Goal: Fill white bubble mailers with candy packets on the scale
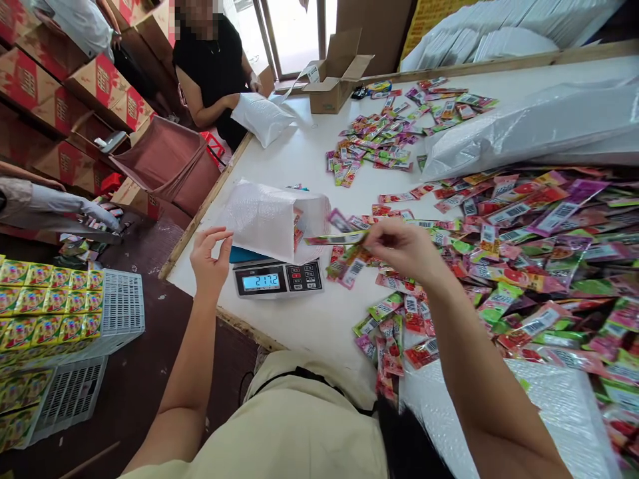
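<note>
A white bubble mailer (pixel 262 219) lies on a digital scale (pixel 279 278) whose lit display reads 217.2. Its mouth faces right, and some colourful packets show inside. My left hand (pixel 210 256) is raised at the mailer's left edge, fingers apart and curved, with nothing seen between them. To the right of the opening, my right hand (pixel 399 245) pinches several slim candy packets (pixel 349 263) that fan out to the left. Beneath and beyond that hand, loose packets (pixel 519 266) spread over the white table (pixel 299 332).
Across the table a person (pixel 212 73) in black holds another white mailer (pixel 262 116). An open cardboard box (pixel 333 86) stands at the back. Large plastic bags (pixel 529 133) lie at the right. Crates of yellow boxes (pixel 50 299) stand at the left.
</note>
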Tool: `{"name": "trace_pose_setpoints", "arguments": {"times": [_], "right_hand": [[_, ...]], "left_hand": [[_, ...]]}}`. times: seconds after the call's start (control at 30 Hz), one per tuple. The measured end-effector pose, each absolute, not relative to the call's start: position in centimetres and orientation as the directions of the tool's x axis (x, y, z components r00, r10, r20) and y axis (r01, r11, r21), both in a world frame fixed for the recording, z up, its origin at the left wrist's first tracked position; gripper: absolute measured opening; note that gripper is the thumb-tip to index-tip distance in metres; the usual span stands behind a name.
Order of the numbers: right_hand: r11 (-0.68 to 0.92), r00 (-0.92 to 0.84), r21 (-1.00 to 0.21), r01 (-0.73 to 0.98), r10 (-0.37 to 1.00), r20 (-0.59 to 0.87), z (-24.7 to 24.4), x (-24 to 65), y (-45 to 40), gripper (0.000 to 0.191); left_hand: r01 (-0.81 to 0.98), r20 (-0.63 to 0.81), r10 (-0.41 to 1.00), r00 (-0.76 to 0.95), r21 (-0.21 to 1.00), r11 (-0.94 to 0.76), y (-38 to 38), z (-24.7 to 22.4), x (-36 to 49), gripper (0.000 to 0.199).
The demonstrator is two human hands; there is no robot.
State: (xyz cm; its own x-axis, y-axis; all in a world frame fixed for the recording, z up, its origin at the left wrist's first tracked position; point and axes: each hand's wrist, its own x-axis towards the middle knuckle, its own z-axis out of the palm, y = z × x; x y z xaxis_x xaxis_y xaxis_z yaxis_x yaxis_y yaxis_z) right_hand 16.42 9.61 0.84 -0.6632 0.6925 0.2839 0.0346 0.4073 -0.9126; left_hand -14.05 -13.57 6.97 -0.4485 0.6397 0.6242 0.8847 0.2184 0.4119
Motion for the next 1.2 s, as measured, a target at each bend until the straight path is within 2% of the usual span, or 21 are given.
{"name": "trace_pose_setpoints", "arguments": {"times": [0.13,0.23,0.3,0.43,0.53,0.77,0.97,1.07,1.2], "right_hand": [[0.403,-0.772,-0.915,0.0,0.582,0.257,1.0,8.4,10.8,0.008],[0.387,-0.776,-0.922,-0.019,0.575,0.258,0.7,2.8,11.3,0.021],[0.424,-0.749,-0.905,0.036,0.611,0.256,0.4,0.4,11.2,0.029],[0.526,-0.674,-0.84,0.132,0.669,0.313,-0.4,0.9,10.3,0.034],[0.51,-0.621,-0.852,0.12,0.708,0.336,-0.7,4.4,10.1,0.039],[0.206,-0.547,-0.977,0.06,0.825,0.14,-1.3,8.2,10.8,0.027],[-0.13,-0.643,-0.969,-0.21,0.765,0.037,-1.8,1.6,8.7,0.014],[-0.281,-0.713,-0.934,-0.219,0.7,-0.044,-1.4,-1.4,7.6,0.014],[-0.334,-0.729,-0.922,-0.197,0.679,-0.09,-1.1,-3.0,7.4,0.018]], "left_hand": [[0.882,0.616,0.642,-0.457,0.409,0.234,-13.8,6.8,-14.2,0.02],[0.879,0.611,0.644,-0.46,0.416,0.234,-14.2,6.8,-14.6,0.021],[0.878,0.611,0.642,-0.463,0.417,0.236,-14.6,6.8,-14.9,0.021],[0.874,0.617,0.629,-0.473,0.421,0.245,-15.4,6.6,-15.6,0.019],[0.867,0.615,0.623,-0.483,0.437,0.24,-15.6,6.3,-15.7,0.018],[0.862,0.604,0.638,-0.477,0.463,0.206,-14.4,6.0,-14.7,0.017],[0.876,0.592,0.663,-0.458,0.426,0.225,-14.1,6.1,-14.4,0.02],[0.874,0.591,0.661,-0.463,0.43,0.228,-14.5,6.2,-14.6,0.021],[0.871,0.592,0.657,-0.467,0.434,0.229,-14.8,6.1,-14.8,0.021]]}}
